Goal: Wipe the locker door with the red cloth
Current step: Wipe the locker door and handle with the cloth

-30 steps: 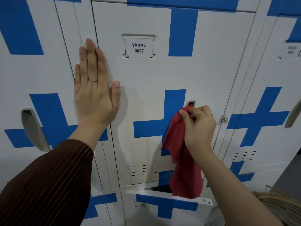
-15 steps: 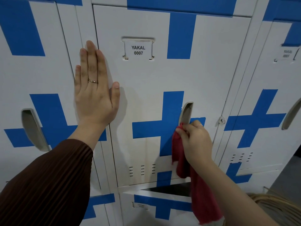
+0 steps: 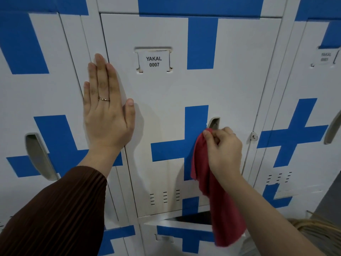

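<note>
**Two hands, one red cloth, three locker fronts**

Three white locker fronts with blue crosses stand side by side, each with one recessed handle. On the left one, the left handle (image 3: 39, 157) sits above a brown sleeve (image 3: 55, 209). From that sleeve the left hand (image 3: 107, 111) lies flat with its fingers straight and together. Its palm presses over the white upright and the left edge of the middle locker door (image 3: 166, 108). It holds nothing and wears one ring (image 3: 104, 99).

The locker door carries one label (image 3: 154, 61) reading YAKAL 0007, one full blue cross (image 3: 166, 151), three columns of vent slots (image 3: 164, 196) and the middle handle (image 3: 214, 123).

Just under that handle the right hand (image 3: 224, 150) has its fingers curled, pinching the top of the single red cloth (image 3: 221, 200) against the cross. The cloth hangs from the grip past the door's lower edge and across the dark gap above the lower door (image 3: 184, 239), which stands ajar. One small lock tab (image 3: 254, 136) sits at the locker door's right edge.

On the right front are a second label (image 3: 325, 57), too blurred to read, and the right handle (image 3: 332, 128). A pale woven object (image 3: 317, 230) shows at the bottom right corner.
</note>
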Action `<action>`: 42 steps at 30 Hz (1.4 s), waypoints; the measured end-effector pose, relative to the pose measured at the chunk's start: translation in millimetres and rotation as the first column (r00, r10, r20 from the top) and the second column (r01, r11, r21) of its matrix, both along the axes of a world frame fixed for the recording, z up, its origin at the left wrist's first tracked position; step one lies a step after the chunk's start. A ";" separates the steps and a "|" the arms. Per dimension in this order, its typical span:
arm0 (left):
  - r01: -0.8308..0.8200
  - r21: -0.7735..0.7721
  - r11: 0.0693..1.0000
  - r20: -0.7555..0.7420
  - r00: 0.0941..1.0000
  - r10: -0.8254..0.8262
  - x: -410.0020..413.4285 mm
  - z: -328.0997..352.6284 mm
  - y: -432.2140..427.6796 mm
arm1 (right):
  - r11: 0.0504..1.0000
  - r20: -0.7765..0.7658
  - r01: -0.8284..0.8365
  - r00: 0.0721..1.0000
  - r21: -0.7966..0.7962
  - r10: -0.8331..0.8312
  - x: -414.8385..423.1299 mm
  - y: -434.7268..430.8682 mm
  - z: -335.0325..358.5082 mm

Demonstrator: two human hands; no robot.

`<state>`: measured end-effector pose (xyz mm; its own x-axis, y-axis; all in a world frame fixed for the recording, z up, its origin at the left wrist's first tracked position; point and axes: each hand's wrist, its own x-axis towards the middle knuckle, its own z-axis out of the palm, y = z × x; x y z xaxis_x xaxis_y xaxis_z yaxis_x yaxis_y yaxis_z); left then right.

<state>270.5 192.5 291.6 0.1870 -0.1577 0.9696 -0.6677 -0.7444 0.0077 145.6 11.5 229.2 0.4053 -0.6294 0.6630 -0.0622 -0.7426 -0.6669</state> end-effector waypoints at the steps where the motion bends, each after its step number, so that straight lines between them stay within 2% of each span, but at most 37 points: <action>1: 0.000 0.001 1.000 -0.001 1.000 0.000 0.1 0.1 -0.1 | 1.000 0.052 0.002 0.999 0.030 -0.004 2.5 -1.4 10.9; 3: -0.003 0.001 1.000 -0.005 1.000 0.003 0.4 0.1 0.4 | 0.999 0.113 -0.005 0.994 0.050 -0.001 6.6 -3.5 21.4; 10: -0.006 -0.001 1.000 -0.007 1.000 0.006 0.7 0.1 -0.3 | 0.999 -0.052 0.002 0.999 -0.037 -0.004 -4.1 3.4 -37.0; 12: -0.007 -0.002 1.000 -0.007 1.000 0.007 0.7 0.4 0.0 | 0.999 -0.084 -0.007 0.996 -0.049 0.003 -4.2 0.8 -33.4; 18: -0.008 0.002 1.000 -0.011 1.000 0.008 0.1 0.4 0.5 | 1.000 0.115 0.001 0.993 0.014 -0.002 5.3 -4.7 21.6; 24: -0.002 0.002 1.000 -0.004 1.000 0.002 0.6 0.4 0.4 | 1.000 0.038 -0.017 0.999 0.000 0.017 0.3 5.4 -18.9; 27: -0.001 0.000 1.000 -0.005 1.000 0.001 0.0 0.9 0.1 | 0.998 0.024 -0.040 0.999 0.040 0.039 -0.5 3.2 -11.7; 32: 0.001 -0.001 1.000 -0.008 1.000 -0.001 -0.4 0.5 0.2 | 0.987 0.162 -0.056 0.986 0.152 0.030 7.3 -5.8 24.5; 38: 0.002 0.000 1.000 -0.006 1.000 -0.002 0.5 0.2 0.2 | 0.973 0.158 -0.099 0.985 0.206 0.067 5.0 -1.4 14.9; 42: 0.003 0.001 1.000 -0.004 1.000 -0.003 0.1 0.6 0.5 | 0.957 0.211 -0.094 0.977 0.275 0.035 6.5 -5.9 29.2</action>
<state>270.5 193.0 292.2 0.1908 -0.1588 0.9687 -0.6698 -0.7425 0.0102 152.0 5.6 258.4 0.3276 -0.7793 0.5342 0.1368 -0.5203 -0.8429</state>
